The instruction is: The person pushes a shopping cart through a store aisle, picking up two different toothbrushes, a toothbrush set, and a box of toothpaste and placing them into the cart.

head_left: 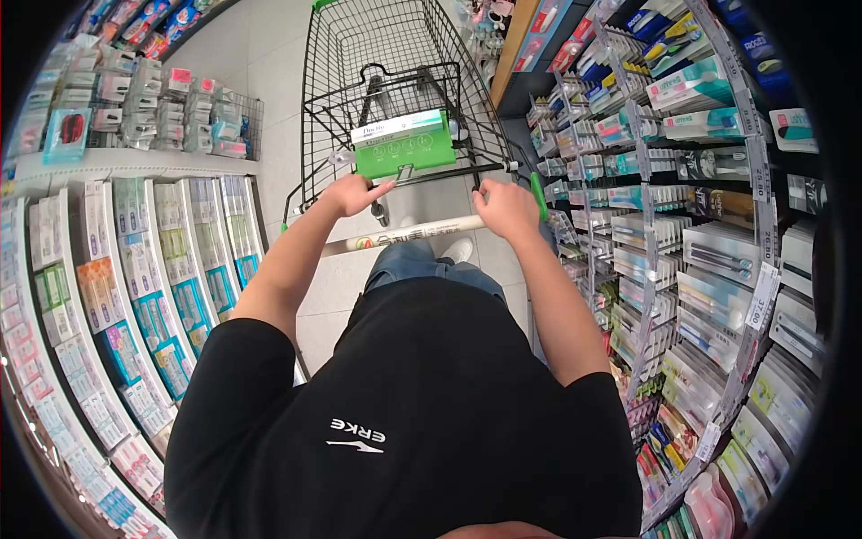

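A black wire shopping cart (386, 54) with a white handle (413, 232) stands in front of me. My right hand (507, 208) is closed around the right end of the handle. Farther forward, my left hand (356, 195) is curled at the cart's near black bar, thumb pointing right; most of its fingertips are hidden. Just beyond my hands, a green panel (409, 157) is fixed in the folding seat area. A slim white box with a teal end (398, 128) lies along the top of that panel.
Shelves of boxed goods (148, 269) run along my left, with hanging packets (175, 108) behind them. Racks of packaged toothbrushes (718, 242) with price tags line my right, close to the cart. Pale tiled floor (269, 99) shows between.
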The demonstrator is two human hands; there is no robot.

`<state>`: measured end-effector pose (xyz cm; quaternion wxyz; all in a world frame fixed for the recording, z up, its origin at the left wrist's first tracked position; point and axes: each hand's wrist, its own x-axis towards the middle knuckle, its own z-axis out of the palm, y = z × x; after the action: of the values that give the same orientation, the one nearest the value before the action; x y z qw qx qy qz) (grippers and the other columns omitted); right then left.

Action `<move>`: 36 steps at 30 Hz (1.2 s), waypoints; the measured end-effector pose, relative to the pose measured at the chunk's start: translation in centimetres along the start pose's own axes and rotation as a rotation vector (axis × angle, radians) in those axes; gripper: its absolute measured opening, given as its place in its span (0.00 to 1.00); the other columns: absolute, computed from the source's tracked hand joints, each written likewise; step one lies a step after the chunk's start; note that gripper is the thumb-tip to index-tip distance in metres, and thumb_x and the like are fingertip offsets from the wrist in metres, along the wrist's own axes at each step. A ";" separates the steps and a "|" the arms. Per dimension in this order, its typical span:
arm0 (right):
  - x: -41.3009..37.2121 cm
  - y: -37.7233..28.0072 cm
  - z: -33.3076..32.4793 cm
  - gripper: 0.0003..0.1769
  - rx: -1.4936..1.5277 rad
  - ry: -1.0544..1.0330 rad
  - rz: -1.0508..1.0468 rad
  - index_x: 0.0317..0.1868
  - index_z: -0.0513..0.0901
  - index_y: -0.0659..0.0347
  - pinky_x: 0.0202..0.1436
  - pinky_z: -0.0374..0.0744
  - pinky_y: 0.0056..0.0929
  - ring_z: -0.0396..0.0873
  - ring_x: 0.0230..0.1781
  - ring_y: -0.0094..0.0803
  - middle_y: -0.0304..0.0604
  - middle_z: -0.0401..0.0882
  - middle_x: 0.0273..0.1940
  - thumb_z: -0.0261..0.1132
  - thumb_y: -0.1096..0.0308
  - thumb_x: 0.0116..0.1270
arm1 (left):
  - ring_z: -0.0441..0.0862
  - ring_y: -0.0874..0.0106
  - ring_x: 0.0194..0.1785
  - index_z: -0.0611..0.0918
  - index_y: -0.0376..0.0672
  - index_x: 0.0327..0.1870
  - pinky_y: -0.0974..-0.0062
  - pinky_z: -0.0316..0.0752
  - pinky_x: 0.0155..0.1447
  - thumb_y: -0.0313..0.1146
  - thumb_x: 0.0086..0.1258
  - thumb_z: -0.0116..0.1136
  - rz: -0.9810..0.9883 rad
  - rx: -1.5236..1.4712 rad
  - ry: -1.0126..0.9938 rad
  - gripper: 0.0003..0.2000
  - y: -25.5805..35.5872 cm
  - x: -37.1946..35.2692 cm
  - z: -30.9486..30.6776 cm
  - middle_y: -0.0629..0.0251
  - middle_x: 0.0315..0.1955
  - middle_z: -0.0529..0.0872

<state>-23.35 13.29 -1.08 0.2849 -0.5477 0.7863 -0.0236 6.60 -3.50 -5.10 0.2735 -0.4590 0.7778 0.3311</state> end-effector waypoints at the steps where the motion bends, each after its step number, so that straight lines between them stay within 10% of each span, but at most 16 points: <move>1: 0.0 -0.1 -0.1 0.17 0.006 0.014 0.008 0.43 0.88 0.51 0.47 0.84 0.52 0.89 0.44 0.52 0.49 0.91 0.39 0.63 0.48 0.73 | 0.89 0.49 0.54 0.91 0.31 0.50 0.55 0.80 0.61 0.81 0.71 0.37 0.002 -0.002 -0.008 0.51 0.1 0.0 -0.2 0.40 0.46 0.91; 36: 4.8 -2.4 -1.9 0.19 -0.015 0.060 0.060 0.36 0.90 0.51 0.48 0.84 0.52 0.89 0.43 0.51 0.49 0.90 0.37 0.61 0.47 0.72 | 0.87 0.42 0.57 0.91 0.28 0.42 0.55 0.77 0.66 0.81 0.70 0.40 0.128 -0.113 0.031 0.51 -2.2 5.2 -4.9 0.30 0.44 0.89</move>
<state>-23.38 7.62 -0.74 0.2577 -0.5251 0.8107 -0.0257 5.79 -10.82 -6.36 0.2135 -0.4282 0.7896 0.3842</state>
